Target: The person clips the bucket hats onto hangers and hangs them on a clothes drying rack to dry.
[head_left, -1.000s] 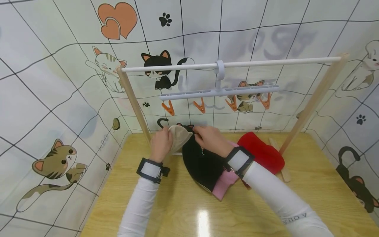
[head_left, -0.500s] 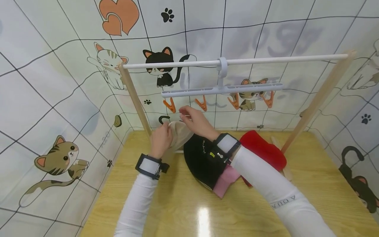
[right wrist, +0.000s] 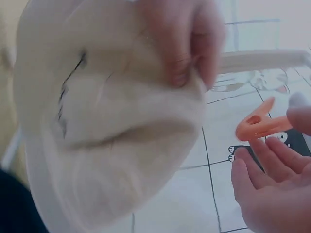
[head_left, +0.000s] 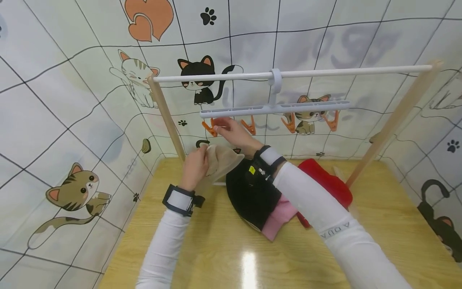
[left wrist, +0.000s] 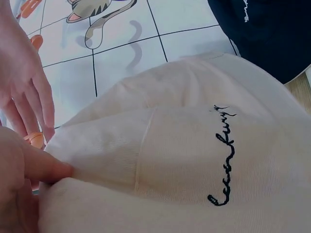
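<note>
A beige bucket hat (head_left: 221, 161) with black stitched script hangs from my left hand (head_left: 195, 166), whose thumb and fingers pinch its crown edge. The script (left wrist: 223, 155) runs across the cloth in the left wrist view. My right hand (head_left: 236, 135) is raised to the leftmost orange clip (head_left: 207, 129) under the hanger. In the right wrist view, thumb and fingertips lie on either side of this clip (right wrist: 255, 127), at its handle end. Below, a black bucket hat (head_left: 249, 196) lies on the table, partly covered by my right wrist.
A pale hanger (head_left: 245, 111) with several orange clips hooks over the white rod (head_left: 343, 72) of a wooden-post rack. Pink cloth (head_left: 278, 218) and a red cloth item (head_left: 330, 182) lie on the wooden table (head_left: 216, 249). A cat-print sheet (head_left: 86, 132) forms the backdrop.
My right hand has left the hats, risen and moved left to the leftmost clip. My left hand keeps its pinch on the beige bucket hat, now slightly higher. The head view has shifted a little.
</note>
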{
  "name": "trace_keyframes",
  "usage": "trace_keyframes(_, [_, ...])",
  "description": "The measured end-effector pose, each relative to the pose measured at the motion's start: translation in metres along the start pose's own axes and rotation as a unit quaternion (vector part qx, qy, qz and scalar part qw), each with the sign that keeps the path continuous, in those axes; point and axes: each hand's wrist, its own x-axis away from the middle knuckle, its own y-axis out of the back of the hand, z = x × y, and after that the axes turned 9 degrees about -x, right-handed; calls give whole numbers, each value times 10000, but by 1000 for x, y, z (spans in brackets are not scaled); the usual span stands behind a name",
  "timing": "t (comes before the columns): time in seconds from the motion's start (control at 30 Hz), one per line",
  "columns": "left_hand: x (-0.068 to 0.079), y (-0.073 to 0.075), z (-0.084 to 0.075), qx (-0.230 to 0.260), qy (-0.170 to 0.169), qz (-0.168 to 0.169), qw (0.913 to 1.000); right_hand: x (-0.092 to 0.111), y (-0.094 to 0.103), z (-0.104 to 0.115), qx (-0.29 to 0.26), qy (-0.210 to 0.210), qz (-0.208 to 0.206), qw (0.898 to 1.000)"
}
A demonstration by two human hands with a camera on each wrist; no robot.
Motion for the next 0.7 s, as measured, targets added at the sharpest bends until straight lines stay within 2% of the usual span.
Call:
trace_keyframes(0.07, [0,1,0,28,-69,-54,10000,-4,1,2,-642,-101,66,9979])
trace_keyframes(0.17, [0,2,1,40,-123,-122,9998,-9,2,3,-1624,-194,267,9862])
trace_keyframes(0.23, [0,2,1,67,-110,-122,9998,-12,2,4,-1985,-203,401,9791])
trace_keyframes(0.43, [-1,3,1,92,-17,-7,10000,-18,1,3,-2451,-285,463,9680])
trace_keyframes(0.7, [-3,3,1,23,36,-15,10000,-20,-2,0,-2805,-178,429,9587])
